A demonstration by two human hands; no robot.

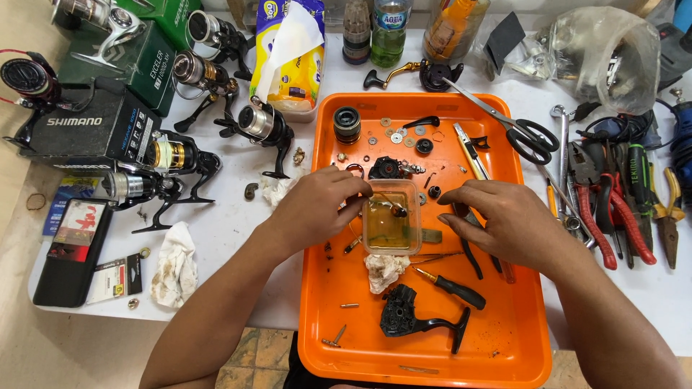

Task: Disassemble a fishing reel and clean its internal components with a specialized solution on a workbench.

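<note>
Tray: orange plastic tray [504,338] in the middle of the frame on a white desk [238,238], carrying loose fishing-reel parts.
Tub: small clear square tub [391,227] of yellowish liquid at the tray's centre, between both hands.
Left hand: left hand [313,209] comes in from the lower left; its fingers [358,189] are pinched together on a thin brush-like tool [386,202], whose tip rests on a small dark reel part [398,212] at the tub's upper right corner.
Right hand: right hand [501,220] lies palm down just right of the tub, fingers loosely together and pointing at it; whether it holds anything I cannot tell.
Handling: the dark part looks tiny, rigid and probably oily, so likely slippery and easy to lose; it is best taken by its edges with fingertips or tweezers. The tub seems light and thin-walled, easy to tip, best steadied by its sides.
Near the tub: stained rag [384,270] just below it, black reel body with handle [411,317] lower on the tray, small screwdriver [450,288] beside that, reel spool [347,124] at the tray's upper left.
Right of frame: scissors [530,140] across the tray's upper right rim, red-handled pliers [613,216] on the desk.
Left of frame: several spinning reels [263,126] and dark boxes [86,130].
</note>
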